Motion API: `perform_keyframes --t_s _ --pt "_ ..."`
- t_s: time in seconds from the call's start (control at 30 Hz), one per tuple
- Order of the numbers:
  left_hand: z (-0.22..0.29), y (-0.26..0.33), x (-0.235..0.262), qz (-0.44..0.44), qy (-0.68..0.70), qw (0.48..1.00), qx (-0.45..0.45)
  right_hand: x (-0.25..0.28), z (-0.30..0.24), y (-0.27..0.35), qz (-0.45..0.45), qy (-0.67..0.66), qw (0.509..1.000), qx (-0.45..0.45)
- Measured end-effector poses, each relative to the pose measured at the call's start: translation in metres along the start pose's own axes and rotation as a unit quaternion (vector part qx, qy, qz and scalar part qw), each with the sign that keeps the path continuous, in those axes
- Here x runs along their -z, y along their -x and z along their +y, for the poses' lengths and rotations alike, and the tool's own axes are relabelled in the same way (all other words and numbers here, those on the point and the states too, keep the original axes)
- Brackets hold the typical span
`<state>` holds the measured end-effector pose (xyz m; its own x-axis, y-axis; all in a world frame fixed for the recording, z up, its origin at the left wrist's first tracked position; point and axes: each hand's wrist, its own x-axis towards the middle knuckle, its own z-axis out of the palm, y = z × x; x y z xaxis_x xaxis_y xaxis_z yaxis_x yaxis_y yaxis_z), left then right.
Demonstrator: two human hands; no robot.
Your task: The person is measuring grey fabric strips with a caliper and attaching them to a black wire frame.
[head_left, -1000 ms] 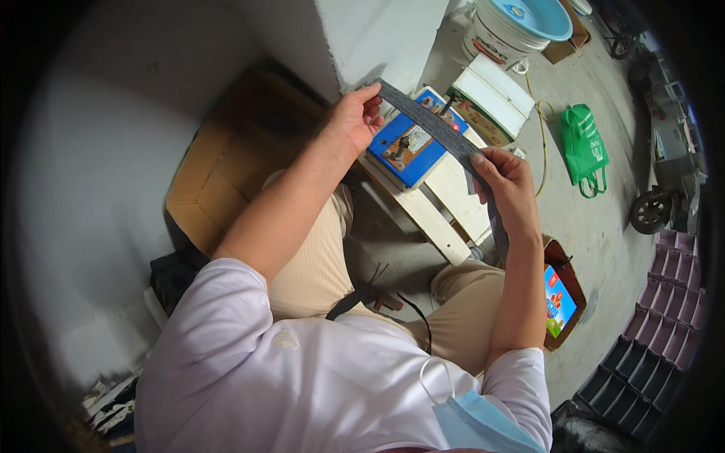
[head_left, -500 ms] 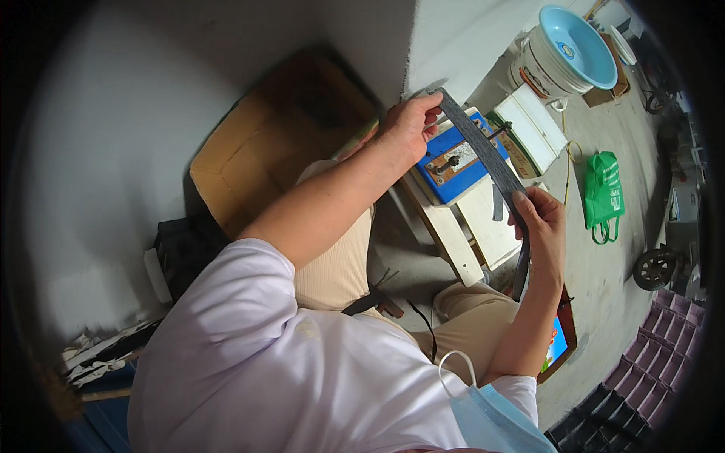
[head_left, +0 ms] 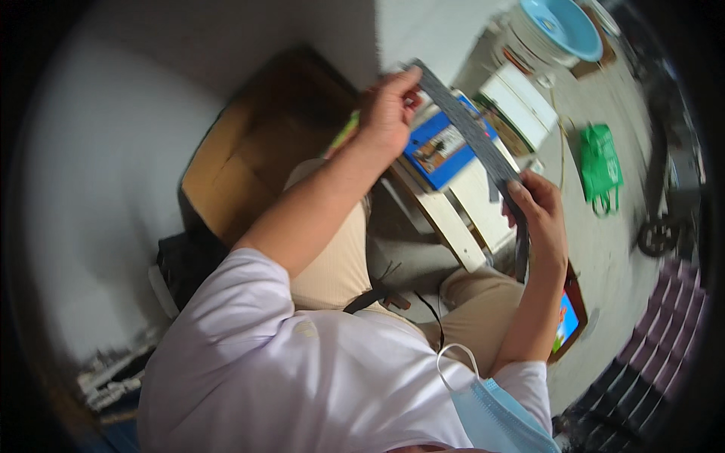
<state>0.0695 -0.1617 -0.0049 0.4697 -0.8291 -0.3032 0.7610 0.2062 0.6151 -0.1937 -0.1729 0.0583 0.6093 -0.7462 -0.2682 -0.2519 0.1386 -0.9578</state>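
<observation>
A dark grey fabric strip [head_left: 468, 130] stretches slantwise between my two hands. My left hand [head_left: 390, 113] pinches its upper end between thumb and fingers. Lower and to the right, my right hand [head_left: 537, 205] is closed on the strip, and a loose length hangs down past the wrist. Beneath the strip lies a blue board [head_left: 438, 151] with a metal fixture on it, partly covered by the strip. The board rests on a pale wooden bench [head_left: 445, 226] in front of my knees.
A large cardboard box [head_left: 219, 166] stands to the left by the wall. Beyond the bench are a white-topped box [head_left: 517, 106] and a bucket with a blue basin [head_left: 563, 30]. At right, a green bag [head_left: 600, 162] and purple crates [head_left: 664, 325] are on the floor.
Both hands still hold the strip. The left hand has moved up and left, drawing the strip's upper end with it. The whole view has shifted slightly and is blurred.
</observation>
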Motion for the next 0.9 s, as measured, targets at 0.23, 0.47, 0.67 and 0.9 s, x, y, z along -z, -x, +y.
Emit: perform_keyframes --t_s 0.23,0.47,0.67,0.9 --pt "0.012 0.015 -0.004 -0.09 0.027 0.995 0.018 0.016 0.008 0.021 -0.034 -0.015 0.999 -0.01" --pt "0.036 0.112 -0.047 -0.395 0.073 0.916 0.026 0.001 0.026 0.083 -0.002 0.249 0.963 0.104" --pt "-0.003 0.171 -0.048 -0.503 -0.134 0.852 0.055 -0.017 0.059 0.204 0.226 0.008 0.948 0.223" --pt "-0.059 0.201 -0.055 -0.458 -0.144 0.85 0.216 -0.019 0.026 0.34 0.181 -0.153 0.904 0.355"
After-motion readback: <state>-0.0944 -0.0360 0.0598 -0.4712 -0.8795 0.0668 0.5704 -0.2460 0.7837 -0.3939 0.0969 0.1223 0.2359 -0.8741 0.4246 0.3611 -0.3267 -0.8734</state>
